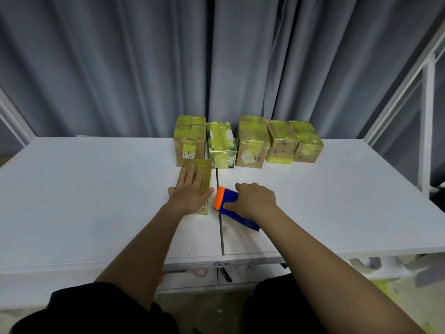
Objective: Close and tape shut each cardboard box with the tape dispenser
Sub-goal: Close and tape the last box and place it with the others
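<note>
Near box under left palm, tape dispenser gripped just to its right.

The box (196, 186) lay long axis running away from the person; left hand (190, 191) pressed flat on its top, fingers straight. Right hand (252, 201) curled round the tape dispenser (226, 201), orange end facing the box, a narrow gap between. Five taped boxes (250, 143) stood in a row beyond the box on the table (84, 189); nothing blocked the gap.

Five taped boxes (245, 141) are walling off the back of the counter (84, 189) in a row; the near box (196, 179) and tape dispenser (228, 203) are crowding the middle, just beside each other; wide bare counter is lying open left and right; curtains (120, 68) are closing the rear.
</note>
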